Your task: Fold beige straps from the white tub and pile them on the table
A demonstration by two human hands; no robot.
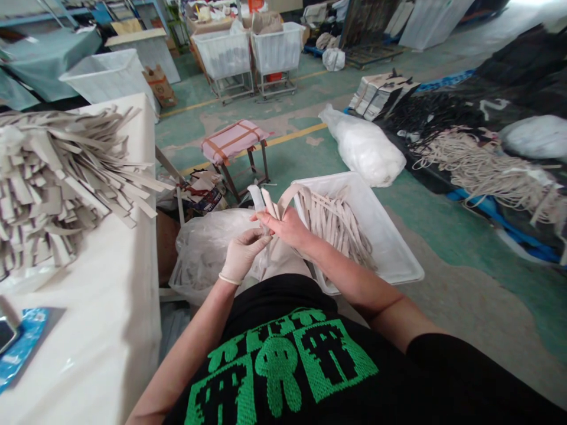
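My right hand [287, 229], bare, is closed around a small bundle of beige fabric straps [283, 199], whose ends stick up and one of which loops over to the right. A whitish translucent strip [257, 200] rises beside them. In a pale thin glove, my left hand [241, 254] pinches the lower part of that strip, right against the right hand's fingers. Just right of my hands, a white plastic tub [390, 236] holds many more beige straps [336, 224]. A clear plastic bag [208, 242] lies below and left of my hands; its contents are unclear.
On the left, a white-covered table [115, 295] carries a large heap of cut straps [57, 183] and a blue packet [26, 342]. Ahead stand a pink-topped stool [234, 140] and a stuffed white bag [367, 147]. Corded bundles [491, 171] lie at right.
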